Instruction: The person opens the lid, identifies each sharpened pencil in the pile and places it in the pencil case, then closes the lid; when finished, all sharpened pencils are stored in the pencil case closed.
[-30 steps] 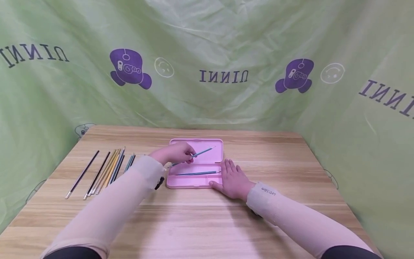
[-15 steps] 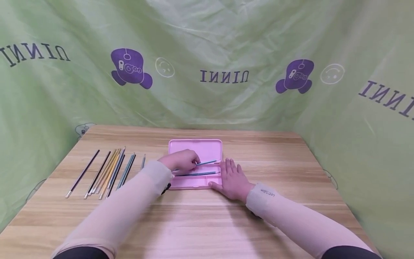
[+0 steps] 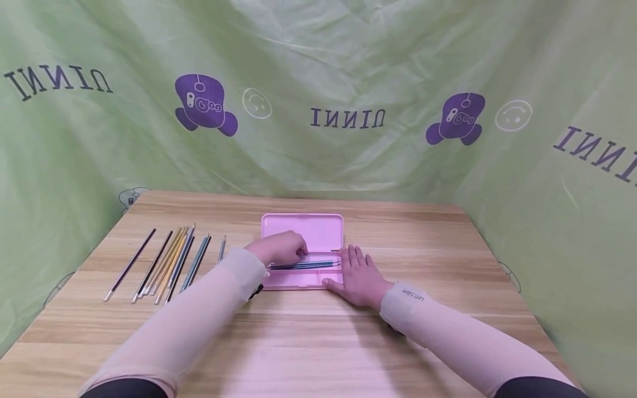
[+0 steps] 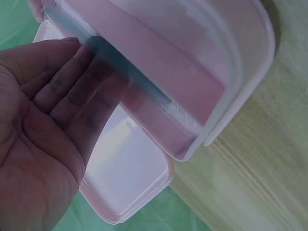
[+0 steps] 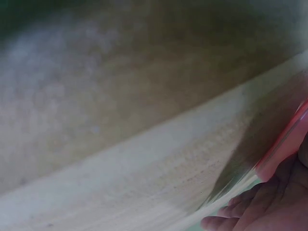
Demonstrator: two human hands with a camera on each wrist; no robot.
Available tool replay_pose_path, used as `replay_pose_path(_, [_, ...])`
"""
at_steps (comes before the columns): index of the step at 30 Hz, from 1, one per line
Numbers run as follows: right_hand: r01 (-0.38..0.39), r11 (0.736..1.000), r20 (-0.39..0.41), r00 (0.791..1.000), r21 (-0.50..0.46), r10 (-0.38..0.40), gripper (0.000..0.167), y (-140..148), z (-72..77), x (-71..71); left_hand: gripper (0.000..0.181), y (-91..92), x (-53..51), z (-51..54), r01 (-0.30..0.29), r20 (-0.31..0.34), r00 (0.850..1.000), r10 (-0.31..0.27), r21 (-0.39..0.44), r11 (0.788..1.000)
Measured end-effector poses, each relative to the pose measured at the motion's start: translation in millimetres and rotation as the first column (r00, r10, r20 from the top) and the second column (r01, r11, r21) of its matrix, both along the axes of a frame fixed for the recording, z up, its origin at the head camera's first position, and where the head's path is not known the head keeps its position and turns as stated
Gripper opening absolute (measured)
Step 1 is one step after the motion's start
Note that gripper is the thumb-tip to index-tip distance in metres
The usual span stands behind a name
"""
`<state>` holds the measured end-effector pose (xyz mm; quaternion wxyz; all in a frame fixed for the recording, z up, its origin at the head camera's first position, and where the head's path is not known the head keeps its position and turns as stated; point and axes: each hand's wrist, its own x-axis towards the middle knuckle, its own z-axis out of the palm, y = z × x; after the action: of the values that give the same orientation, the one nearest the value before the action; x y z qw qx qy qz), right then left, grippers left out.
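Note:
My left hand [image 3: 278, 247] is over the left part of an open pink pencil case [image 3: 320, 229], where dark and teal pencils [image 3: 308, 266] lie in the long rear compartment. The left wrist view shows that hand [image 4: 53, 103] with relaxed, nearly straight fingers touching or just above the teal pencils [image 4: 144, 79]; nothing is seen gripped. Flat beside the case's right end, my right hand [image 3: 361, 278] touches it, fingers extended. In the right wrist view this hand [image 5: 274, 207] is partly visible against the case's reddish edge [image 5: 281, 149].
Several dark, yellow and teal pencils [image 3: 169, 262] lie on the wooden table [image 3: 308, 342] to the left, with a short blue-grey one [image 3: 222, 249] nearer the case. A green printed curtain [image 3: 318, 160] surrounds the table's back and sides.
My left hand has lowered and moved slightly right. The teal pencil it held tilted above the case now lies beside the others in the compartment. My right hand has stayed in place.

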<state>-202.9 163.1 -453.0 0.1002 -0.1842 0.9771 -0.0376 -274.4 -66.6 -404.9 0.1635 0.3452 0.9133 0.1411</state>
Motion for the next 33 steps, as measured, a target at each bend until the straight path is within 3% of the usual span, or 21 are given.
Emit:
replay_pose_path(7, [0.002,1.0,0.001,1.0,-0.006,-0.002,0.097,-1.0,1.4,0.6,0.022,-8.7,-0.3,-6.1,-0.022,-0.016,1.0,0.023,0.066,0.998])
replay_pose_path(10, [0.002,1.0,0.007,1.0,-0.006,-0.002,0.097,-0.4,0.5,0.6,0.023,-19.1,-0.2,-8.3,-0.07,-0.01,0.997,0.072,0.133,0.989])
replay_pose_path(17, [-0.001,1.0,0.001,1.0,-0.016,0.001,0.096,1.3,-2.0,-0.7,0.027,-61.4,-2.6,0.1,-0.203,0.07,0.979,0.191,0.312,0.928])
replay_pose_path(21, [-0.005,1.0,-0.009,1.0,-0.018,0.005,0.096,0.5,-0.4,-1.2,0.034,-96.7,-3.0,8.4,-0.32,0.15,0.947,0.283,0.389,0.864])
replay_pose_path(26, [-0.011,1.0,0.002,1.0,-0.016,0.011,0.097,-1.5,1.2,-2.4,0.039,-143.8,4.1,20.5,-0.441,0.193,0.897,0.397,0.439,0.783])
replay_pose_path(29, [-0.012,1.0,0.004,1.0,-0.024,0.012,0.097,-1.1,1.7,-2.3,0.04,-169.4,12.2,24.9,-0.489,0.189,0.871,0.453,0.426,0.761])
replay_pose_path(33, [-0.003,1.0,0.008,1.0,-0.008,0.003,0.098,0.5,1.1,-2.0,0.043,-205.3,19.9,19.4,-0.549,0.13,0.829,0.544,0.376,0.746])
